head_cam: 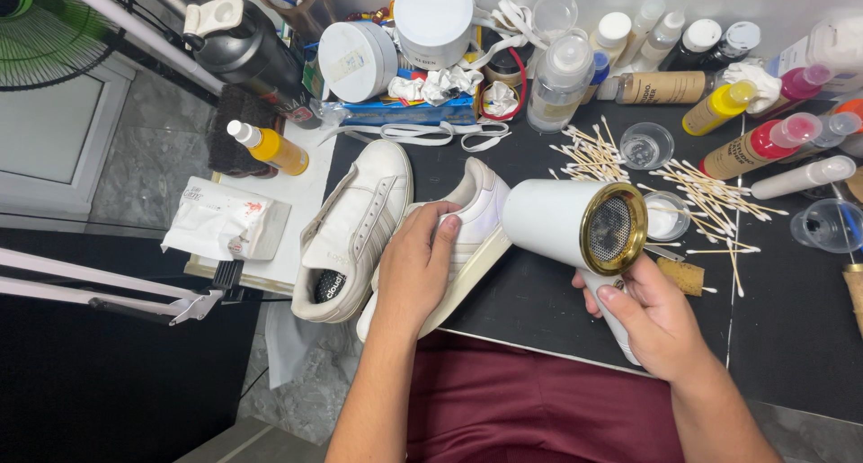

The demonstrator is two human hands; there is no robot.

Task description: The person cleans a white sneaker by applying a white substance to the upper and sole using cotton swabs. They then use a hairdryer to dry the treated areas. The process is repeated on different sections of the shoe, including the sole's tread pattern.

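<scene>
1. The black mat (539,292) covers the table and runs to its near edge. Two white sneakers lie at its left end. The left hand (415,270) is clamped over the nearer sneaker (472,225), fingers wrapped around its side, and tips it on edge. Part of that shoe appears to hang over the table's front edge, so a slackened grip could let it slide off towards the person's lap.

2. The other sneaker (355,225) lies just beside the first, touching it, with its heel also past the edge. A nudge from the left forearm could push it to the floor.

3. The right hand (654,324) is closed around the handle of a white hair dryer (575,225), its barrel aimed at the held shoe from close by, the gold-rimmed rear grille facing the camera. Whether it is running cannot be told. If it blows hot, holding it this near one spot could soften glue or warp the upper, and the left fingers lie in the airflow.

4. Bottles (719,108) crowd the back of the table; a swing of the right elbow could topple them.

5. Cotton swabs (710,193) lie scattered near the dryer's rear. Loose ones could be drawn to the intake or blown about.

6. A small clear dish (647,145) stands among the swabs; its contents could spill if knocked.
</scene>
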